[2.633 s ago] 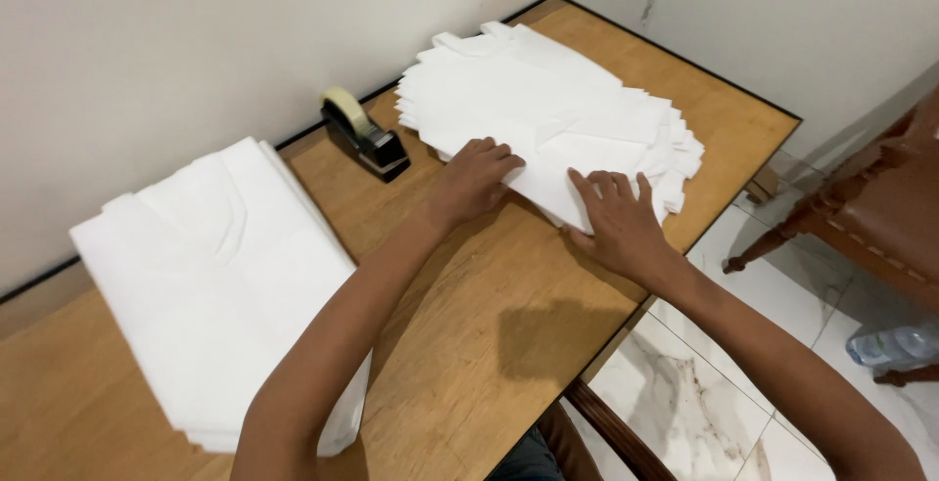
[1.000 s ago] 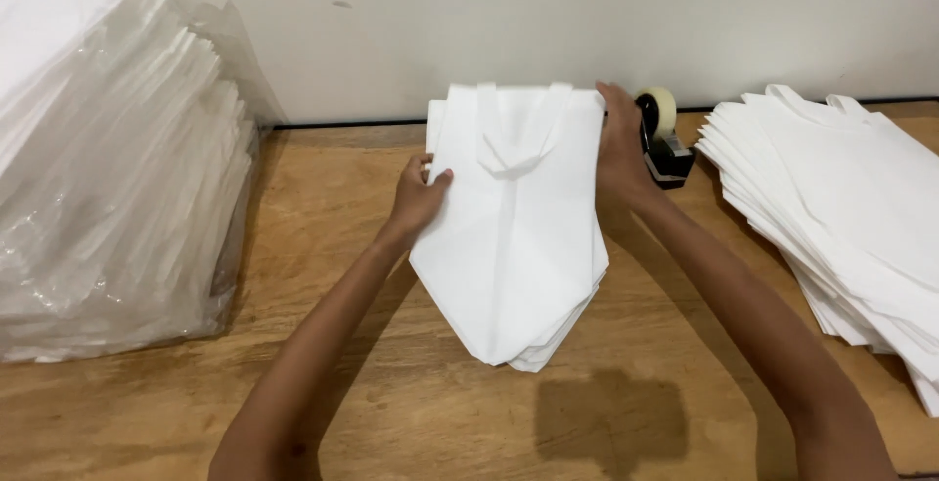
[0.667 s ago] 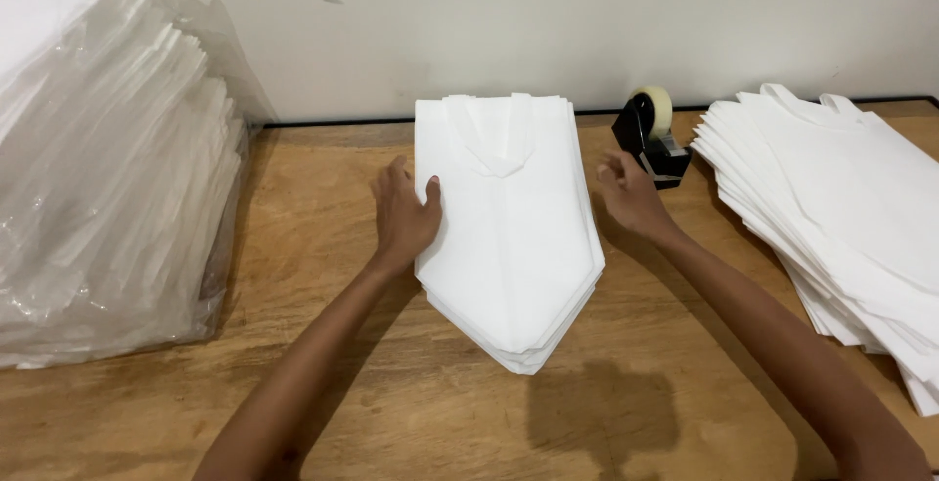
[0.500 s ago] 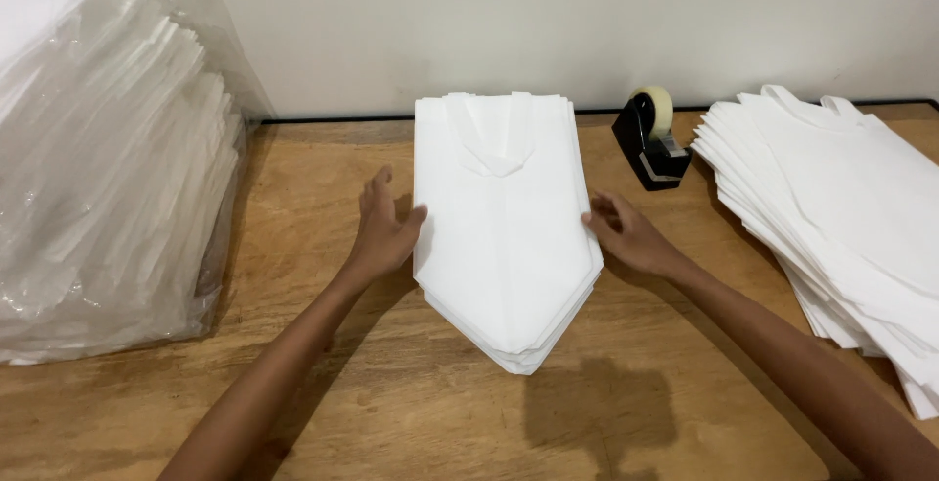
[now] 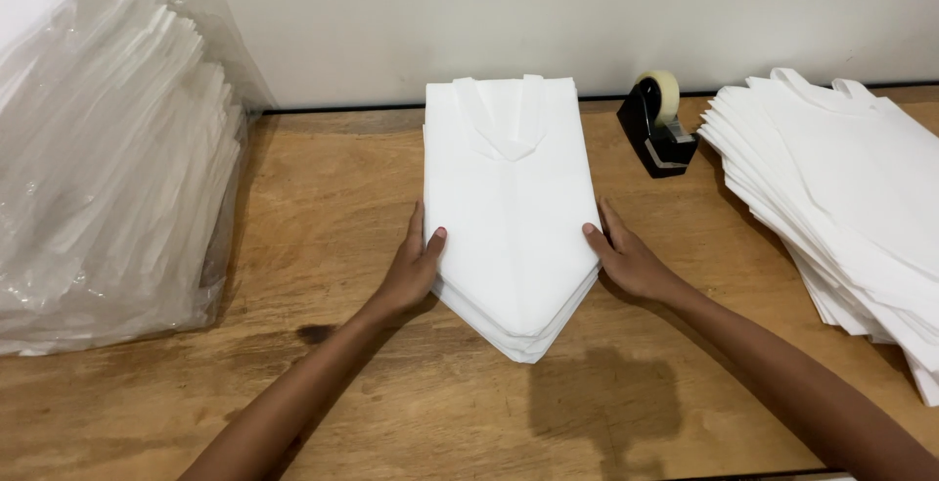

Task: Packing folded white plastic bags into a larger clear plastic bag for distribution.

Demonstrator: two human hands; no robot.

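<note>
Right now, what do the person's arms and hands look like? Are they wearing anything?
Both arms are bare, with no sleeves in view. The left hand and right hand wear no gloves, rings or watch that I can see. The left thumbnail looks pinkish.

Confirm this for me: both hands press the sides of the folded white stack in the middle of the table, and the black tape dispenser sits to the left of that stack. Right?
Not quite. In the head view the black tape dispenser sits to the right of the folded white stack, near the wall. The rest holds: the left hand and right hand press its sides.
</note>
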